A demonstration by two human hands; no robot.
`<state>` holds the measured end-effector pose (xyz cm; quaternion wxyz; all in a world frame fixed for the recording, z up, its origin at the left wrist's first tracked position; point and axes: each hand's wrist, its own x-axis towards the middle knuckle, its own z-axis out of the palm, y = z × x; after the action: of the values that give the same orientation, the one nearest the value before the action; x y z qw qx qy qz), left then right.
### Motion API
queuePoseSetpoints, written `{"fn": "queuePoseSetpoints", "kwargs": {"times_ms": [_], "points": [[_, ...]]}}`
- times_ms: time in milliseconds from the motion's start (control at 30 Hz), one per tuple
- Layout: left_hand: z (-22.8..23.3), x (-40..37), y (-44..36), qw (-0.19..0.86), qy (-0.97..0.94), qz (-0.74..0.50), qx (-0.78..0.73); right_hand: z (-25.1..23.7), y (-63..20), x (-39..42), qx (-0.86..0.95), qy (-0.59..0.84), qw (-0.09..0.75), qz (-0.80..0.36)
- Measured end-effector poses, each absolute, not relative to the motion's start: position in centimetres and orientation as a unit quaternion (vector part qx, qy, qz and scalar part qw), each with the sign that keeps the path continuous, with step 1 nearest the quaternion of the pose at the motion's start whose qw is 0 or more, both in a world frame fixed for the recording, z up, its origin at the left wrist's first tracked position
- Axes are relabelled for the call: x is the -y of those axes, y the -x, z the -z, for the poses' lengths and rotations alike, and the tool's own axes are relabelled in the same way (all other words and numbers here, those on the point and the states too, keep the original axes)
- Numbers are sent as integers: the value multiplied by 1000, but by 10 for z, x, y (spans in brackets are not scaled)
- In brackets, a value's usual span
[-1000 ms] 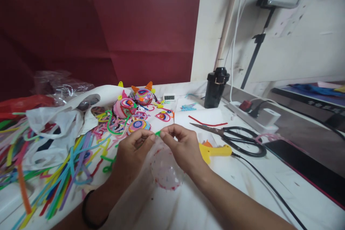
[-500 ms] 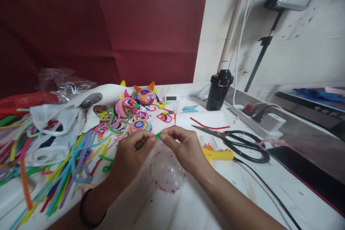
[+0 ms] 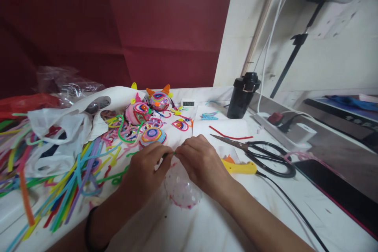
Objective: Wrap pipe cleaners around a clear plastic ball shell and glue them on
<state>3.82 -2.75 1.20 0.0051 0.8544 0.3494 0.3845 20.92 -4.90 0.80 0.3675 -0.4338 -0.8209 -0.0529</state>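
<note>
My left hand (image 3: 149,169) and my right hand (image 3: 202,161) meet fingertip to fingertip, both closed in a pinch. Between them a tiny bit of green pipe cleaner (image 3: 174,153) shows; the fingers hide the rest of it. Beneath the hands a clear plastic dome (image 3: 183,191) with red specks around its rim lies on the white table. Beyond my left hand sits a round piece coiled in coloured pipe cleaners (image 3: 153,137). A yellow-handled glue gun (image 3: 240,166) lies to the right of my right hand, its front partly hidden.
Loose pipe cleaners (image 3: 75,181) spread over the left side. Two decorated balls with ears, one being the orange-eared ball (image 3: 159,100), stand at the back. Black scissors (image 3: 260,153), a phone (image 3: 339,193), a black bottle (image 3: 243,94) and a power strip (image 3: 283,134) occupy the right.
The fingers have closed further over the green pipe cleaner, so less of it shows. My right hand has turned, its back now more upward. The camera view has shifted slightly.
</note>
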Motion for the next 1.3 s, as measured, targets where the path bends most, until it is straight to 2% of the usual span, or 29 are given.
{"fn": "queuePoseSetpoints", "kwargs": {"times_ms": [167, 433, 667, 800, 900, 1067, 1167, 1300], "points": [[-14, 26, -40, 77, -824, -409, -386, -6, -207, 49, 769, 446, 457, -14], [-13, 30, -47, 240, -754, -435, -429, -6, -198, 52, 597, 481, 596, -239], [-8, 32, -50, 299, -718, -461, -428, -4, -184, 52, 445, 450, 658, -408], [-11, 29, -48, 266, -725, -464, -433, -3, -190, 49, 463, 425, 629, -457], [-15, 26, -45, 229, -751, -440, -436, -1, -200, 44, 551, 436, 577, -417], [-17, 24, -42, 116, -816, -406, -394, -2, -210, 45, 734, 438, 495, -158], [-14, 25, -40, 63, -841, -394, -365, -5, -210, 48, 794, 428, 428, -50], [-13, 23, -38, 30, -850, -400, -343, -7, -209, 50, 782, 465, 413, -42]]}}
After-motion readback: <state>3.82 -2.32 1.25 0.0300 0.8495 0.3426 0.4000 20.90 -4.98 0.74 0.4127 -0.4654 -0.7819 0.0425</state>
